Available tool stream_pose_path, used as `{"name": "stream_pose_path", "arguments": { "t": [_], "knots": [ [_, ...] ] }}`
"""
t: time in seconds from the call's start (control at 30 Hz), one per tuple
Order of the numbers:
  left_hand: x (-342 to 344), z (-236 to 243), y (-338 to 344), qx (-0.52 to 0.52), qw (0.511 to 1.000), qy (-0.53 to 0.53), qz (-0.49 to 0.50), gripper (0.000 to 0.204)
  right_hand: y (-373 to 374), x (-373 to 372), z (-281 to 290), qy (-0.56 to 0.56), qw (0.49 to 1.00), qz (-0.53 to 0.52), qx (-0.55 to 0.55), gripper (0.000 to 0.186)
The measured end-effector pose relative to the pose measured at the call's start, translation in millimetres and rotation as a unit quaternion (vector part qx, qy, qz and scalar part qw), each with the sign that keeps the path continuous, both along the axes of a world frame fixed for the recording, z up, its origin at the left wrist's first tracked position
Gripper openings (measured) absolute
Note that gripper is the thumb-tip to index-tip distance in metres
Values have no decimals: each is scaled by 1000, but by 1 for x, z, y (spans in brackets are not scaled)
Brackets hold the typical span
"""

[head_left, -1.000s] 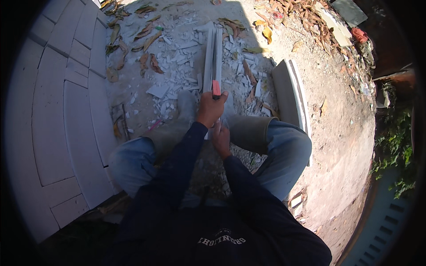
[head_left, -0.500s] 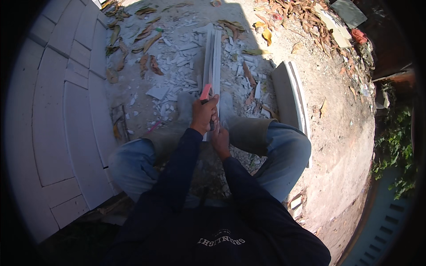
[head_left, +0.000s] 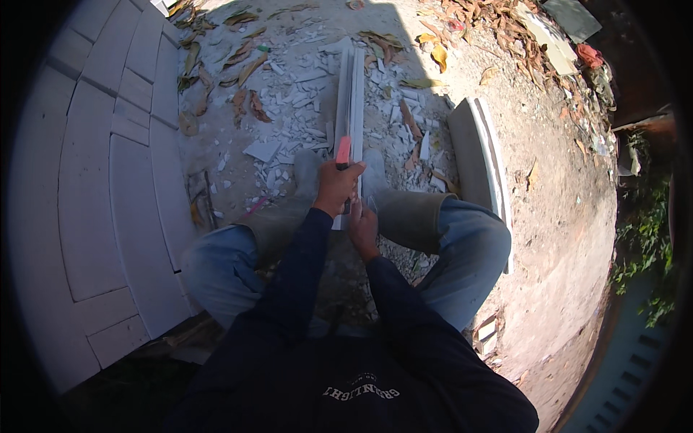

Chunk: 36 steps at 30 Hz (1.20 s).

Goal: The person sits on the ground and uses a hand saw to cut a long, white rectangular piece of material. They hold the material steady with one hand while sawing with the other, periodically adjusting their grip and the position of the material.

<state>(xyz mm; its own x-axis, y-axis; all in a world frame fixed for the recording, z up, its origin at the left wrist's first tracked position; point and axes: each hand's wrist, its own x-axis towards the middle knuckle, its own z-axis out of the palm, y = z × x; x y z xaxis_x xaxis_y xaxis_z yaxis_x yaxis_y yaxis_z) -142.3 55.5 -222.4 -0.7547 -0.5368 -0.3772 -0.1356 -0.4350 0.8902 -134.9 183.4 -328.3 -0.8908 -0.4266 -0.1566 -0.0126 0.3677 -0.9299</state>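
Several narrow, pale slabs [head_left: 359,94] stand together on edge between my feet, running away from me. My left hand [head_left: 336,186] is closed around a hand tool [head_left: 343,148] with a red front part and black showing by my fingers. The tool lies along the top of the slabs, its red end pointing away from me. Just below and to the right, my right hand [head_left: 363,229] is closed at the near end of the slabs, close to the tool's black rear. What its fingers grip is hidden.
White broken chips [head_left: 263,150] and dry leaves cover the ground around the slabs. Stacked pale blocks [head_left: 86,195] rise along the left. Beside my right knee lean wide, flat slabs [head_left: 469,148]. A leaf pile [head_left: 484,36] lies at the far right.
The tool has turned from a slant to nearly in line with the slabs. My left hand has turned with it. The whole view has shifted slightly.
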Motion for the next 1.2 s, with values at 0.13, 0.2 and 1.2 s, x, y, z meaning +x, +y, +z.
{"name": "stream_pose_path", "arguments": {
  "t": [0.13,0.2,1.2],
  "knots": [
    [-20,25,59,-329,935,-123,54,30,17,-2,5,-12,998,42,-33,43],
    [0,34,76,-307,940,-129,79,32,17,4,15,32,993,37,-108,41],
    [16,36,3,-96,993,-60,36,30,6,-3,12,-22,999,17,41,44]
  ]
}}
